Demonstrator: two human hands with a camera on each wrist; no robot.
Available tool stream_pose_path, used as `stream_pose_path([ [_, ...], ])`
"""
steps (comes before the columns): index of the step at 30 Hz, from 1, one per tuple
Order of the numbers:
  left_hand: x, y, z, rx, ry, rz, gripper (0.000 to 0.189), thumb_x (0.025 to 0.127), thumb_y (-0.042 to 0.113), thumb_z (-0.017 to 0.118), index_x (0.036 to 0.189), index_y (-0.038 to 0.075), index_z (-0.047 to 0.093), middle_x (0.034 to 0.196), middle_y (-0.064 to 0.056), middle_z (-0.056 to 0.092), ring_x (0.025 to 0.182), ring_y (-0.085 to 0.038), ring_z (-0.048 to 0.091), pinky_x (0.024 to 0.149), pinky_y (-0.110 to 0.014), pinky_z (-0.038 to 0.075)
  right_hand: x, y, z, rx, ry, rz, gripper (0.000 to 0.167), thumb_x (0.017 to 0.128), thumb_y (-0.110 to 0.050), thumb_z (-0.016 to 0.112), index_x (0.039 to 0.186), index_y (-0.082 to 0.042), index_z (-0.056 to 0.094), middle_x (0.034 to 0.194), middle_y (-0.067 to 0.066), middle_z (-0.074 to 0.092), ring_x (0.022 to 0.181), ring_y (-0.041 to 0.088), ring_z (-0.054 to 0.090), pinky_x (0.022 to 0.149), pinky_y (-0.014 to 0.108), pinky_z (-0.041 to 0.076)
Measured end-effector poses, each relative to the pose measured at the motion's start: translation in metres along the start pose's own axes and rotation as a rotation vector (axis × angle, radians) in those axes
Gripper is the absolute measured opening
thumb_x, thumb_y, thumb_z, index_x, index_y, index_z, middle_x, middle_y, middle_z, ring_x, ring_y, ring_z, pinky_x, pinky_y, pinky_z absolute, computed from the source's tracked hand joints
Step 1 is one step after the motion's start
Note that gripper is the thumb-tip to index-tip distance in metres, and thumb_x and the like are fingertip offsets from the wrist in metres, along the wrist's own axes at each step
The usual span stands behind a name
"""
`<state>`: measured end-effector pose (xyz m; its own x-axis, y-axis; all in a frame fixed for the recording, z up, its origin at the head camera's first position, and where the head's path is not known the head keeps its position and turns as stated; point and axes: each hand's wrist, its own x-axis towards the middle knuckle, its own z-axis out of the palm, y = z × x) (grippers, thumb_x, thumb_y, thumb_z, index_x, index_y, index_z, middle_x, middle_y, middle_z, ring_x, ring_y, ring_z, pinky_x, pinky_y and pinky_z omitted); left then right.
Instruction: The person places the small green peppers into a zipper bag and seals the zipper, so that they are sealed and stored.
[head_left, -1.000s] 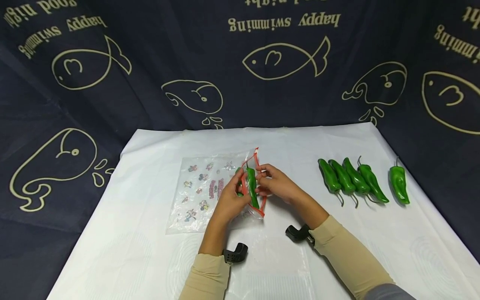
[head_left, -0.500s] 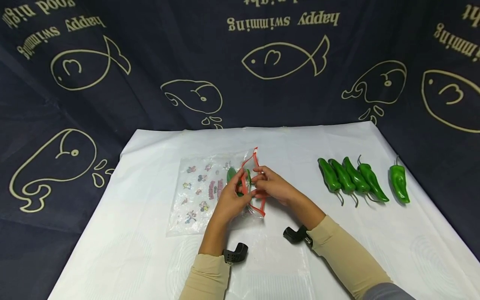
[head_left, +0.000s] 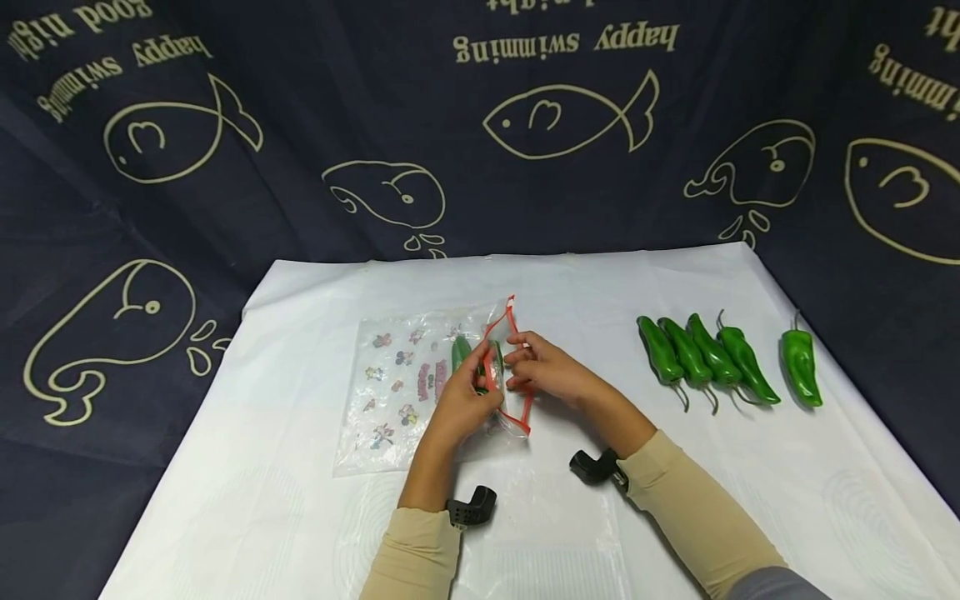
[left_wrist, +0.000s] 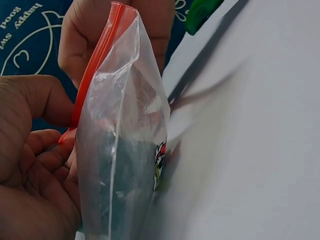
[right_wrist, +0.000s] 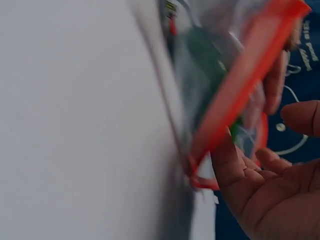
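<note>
My left hand (head_left: 467, 398) grips the red zip edge of a clear printed zip bag (head_left: 390, 400), thumb on one side and fingers on the other in the left wrist view. The bag's mouth gapes to the right. Green peppers (head_left: 461, 353) show through the plastic near the mouth, partly covered by the left hand; one shows as a blurred green shape (right_wrist: 202, 67) in the right wrist view. At the opening is my right hand (head_left: 551, 367), its thumb apart from loosely bent fingers (right_wrist: 227, 162), which hold nothing and overlap the red rim.
Right of the hands, several green peppers (head_left: 716, 358) lie side by side on the white table cover (head_left: 300, 333). A single pepper (head_left: 801, 367) lies farther right. A flat clear plastic sheet (head_left: 547, 533) lies near the front. Behind hangs a dark printed cloth (head_left: 480, 200).
The pepper that was between the right fingers at the mouth has gone leftward into the bag. The right hand moved in a little and has let go; the left hand has kept its grip.
</note>
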<state>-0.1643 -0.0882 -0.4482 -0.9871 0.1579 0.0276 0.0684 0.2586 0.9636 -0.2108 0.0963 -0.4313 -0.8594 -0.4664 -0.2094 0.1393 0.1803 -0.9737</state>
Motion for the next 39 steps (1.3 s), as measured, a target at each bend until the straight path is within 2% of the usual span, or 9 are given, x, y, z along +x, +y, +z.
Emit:
stream_pose_path([
  [5, 0.001, 0.000, 0.000, -0.005, 0.003, 0.007, 0.085, 0.074, -0.005, 0.061, 0.154, 0.010, 0.036, 0.132, -0.007, 0.058, 0.085, -0.017, 0.051, 0.064, -0.024, 0.046, -0.004, -0.007, -0.014, -0.058, 0.034, -0.052, 0.057, 0.090, -0.003, 0.050, 0.145, 0.005, 0.036, 0.136, 0.030, 0.047, 0.103, 0.038, 0.064, 0.089, 0.050, 0.051],
  [9, 0.000, 0.000, 0.000, 0.005, 0.009, -0.001, 0.084, 0.075, -0.005, 0.061, 0.154, 0.011, 0.037, 0.124, -0.008, 0.059, 0.084, -0.017, 0.051, 0.064, -0.025, 0.046, -0.009, -0.014, -0.026, -0.111, 0.052, -0.083, 0.054, 0.092, -0.007, 0.053, 0.144, 0.004, 0.039, 0.137, 0.028, 0.048, 0.109, 0.041, 0.062, 0.089, 0.051, 0.051],
  [12, 0.000, 0.001, -0.001, 0.008, 0.010, -0.010, 0.084, 0.076, -0.005, 0.062, 0.154, 0.012, 0.037, 0.120, -0.010, 0.060, 0.085, -0.019, 0.050, 0.064, -0.025, 0.044, -0.013, -0.019, -0.034, -0.167, 0.073, -0.097, 0.051, 0.094, -0.010, 0.054, 0.142, 0.002, 0.042, 0.137, 0.027, 0.049, 0.110, 0.039, 0.062, 0.088, 0.048, 0.052],
  [13, -0.003, 0.008, -0.002, 0.005, 0.008, -0.012, 0.084, 0.076, -0.006, 0.062, 0.154, 0.011, 0.037, 0.120, -0.012, 0.059, 0.086, -0.021, 0.050, 0.064, -0.025, 0.044, -0.014, -0.021, -0.036, -0.186, 0.082, -0.101, 0.049, 0.095, -0.011, 0.055, 0.142, 0.001, 0.043, 0.137, 0.027, 0.049, 0.109, 0.037, 0.062, 0.087, 0.046, 0.053],
  [17, -0.004, 0.011, -0.002, -0.005, -0.003, -0.024, 0.084, 0.076, -0.008, 0.061, 0.155, 0.008, 0.034, 0.117, -0.019, 0.058, 0.089, -0.026, 0.050, 0.064, -0.023, 0.043, -0.021, -0.026, -0.047, -0.249, 0.114, -0.115, 0.047, 0.096, -0.013, 0.057, 0.140, 0.000, 0.046, 0.136, 0.027, 0.050, 0.108, 0.034, 0.062, 0.089, 0.050, 0.052],
  [21, 0.000, -0.002, 0.000, -0.009, -0.002, -0.004, 0.086, 0.075, -0.007, 0.062, 0.155, 0.010, 0.035, 0.119, -0.014, 0.059, 0.089, -0.023, 0.050, 0.063, -0.023, 0.043, -0.031, -0.026, -0.059, -0.324, 0.147, -0.118, 0.049, 0.096, -0.016, 0.060, 0.141, -0.002, 0.046, 0.137, 0.024, 0.051, 0.111, 0.033, 0.060, 0.090, 0.050, 0.051],
  [24, 0.001, -0.004, 0.001, -0.006, 0.004, 0.008, 0.086, 0.074, -0.005, 0.062, 0.154, 0.012, 0.037, 0.117, -0.010, 0.060, 0.086, -0.019, 0.050, 0.063, -0.024, 0.045, -0.039, -0.025, -0.070, -0.387, 0.169, -0.121, 0.052, 0.097, -0.020, 0.060, 0.144, -0.003, 0.045, 0.137, 0.023, 0.052, 0.115, 0.035, 0.058, 0.091, 0.046, 0.051],
  [29, 0.001, -0.003, 0.001, 0.000, 0.006, 0.006, 0.085, 0.074, -0.003, 0.061, 0.154, 0.013, 0.038, 0.104, -0.007, 0.058, 0.084, -0.016, 0.049, 0.064, -0.025, 0.045, -0.052, -0.024, -0.088, -0.452, 0.205, -0.122, 0.054, 0.098, -0.023, 0.060, 0.145, -0.002, 0.043, 0.139, 0.023, 0.051, 0.119, 0.037, 0.054, 0.092, 0.048, 0.048],
  [39, -0.001, -0.002, 0.002, -0.014, 0.011, -0.007, 0.085, 0.074, -0.005, 0.062, 0.154, 0.014, 0.039, 0.098, -0.008, 0.056, 0.084, -0.018, 0.048, 0.065, -0.026, 0.045, -0.068, -0.018, -0.120, -0.505, 0.277, -0.082, 0.056, 0.100, -0.026, 0.059, 0.146, 0.001, 0.041, 0.141, 0.024, 0.047, 0.121, 0.038, 0.052, 0.093, 0.047, 0.047],
])
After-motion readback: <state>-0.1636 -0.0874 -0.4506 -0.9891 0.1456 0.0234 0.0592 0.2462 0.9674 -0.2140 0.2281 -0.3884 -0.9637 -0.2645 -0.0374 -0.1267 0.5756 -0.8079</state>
